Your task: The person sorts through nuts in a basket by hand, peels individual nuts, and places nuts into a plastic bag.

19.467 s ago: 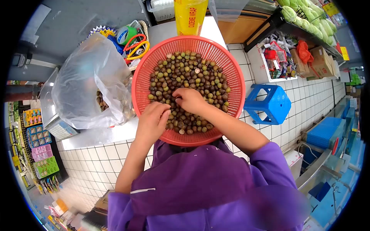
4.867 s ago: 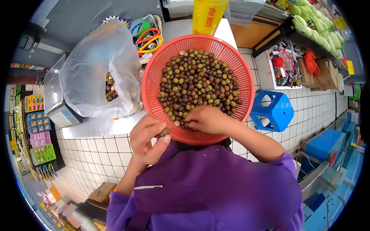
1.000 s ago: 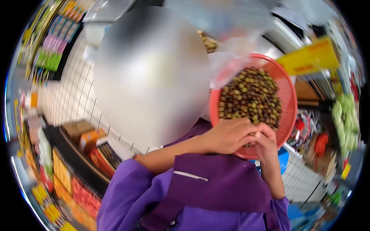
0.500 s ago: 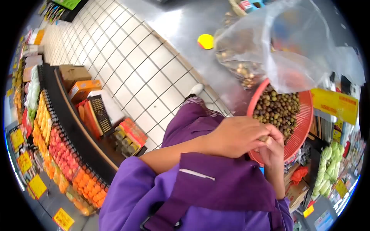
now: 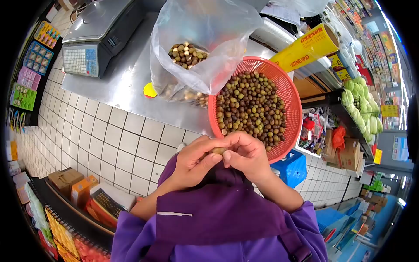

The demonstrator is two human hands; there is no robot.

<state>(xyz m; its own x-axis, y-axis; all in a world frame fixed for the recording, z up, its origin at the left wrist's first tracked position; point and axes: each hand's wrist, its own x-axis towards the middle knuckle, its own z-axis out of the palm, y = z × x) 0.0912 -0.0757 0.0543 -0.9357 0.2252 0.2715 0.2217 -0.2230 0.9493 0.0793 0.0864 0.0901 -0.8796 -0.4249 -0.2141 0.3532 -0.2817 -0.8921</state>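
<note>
My left hand [image 5: 195,160] and my right hand [image 5: 248,156] meet in front of my purple apron, fingers curled. Between their fingertips is one small oval green-brown fruit [image 5: 218,150], pinched from both sides. Just beyond my hands stands a red perforated plastic basket [image 5: 298,105], with many small round fruits [image 5: 251,102] in green and dark brown inside. To its left a clear plastic bag [image 5: 214,52] stands with its mouth open, holding similar fruits [image 5: 187,54], a few of them pale. The exact kind of fruit is unclear.
The bag rests on a metal counter [image 5: 126,87], with a weighing scale [image 5: 94,43] at the far left and a yellow round object [image 5: 149,90] by the edge. A yellow film roll [image 5: 307,48] lies behind the basket. Below is a blue stool [image 5: 290,168]. Boxes [image 5: 65,180] line the left shelf.
My view has swung right, bringing the basket, bag and scale nearer the middle. Both hands still hold a small fruit at the fingertips, now spread more side by side.
</note>
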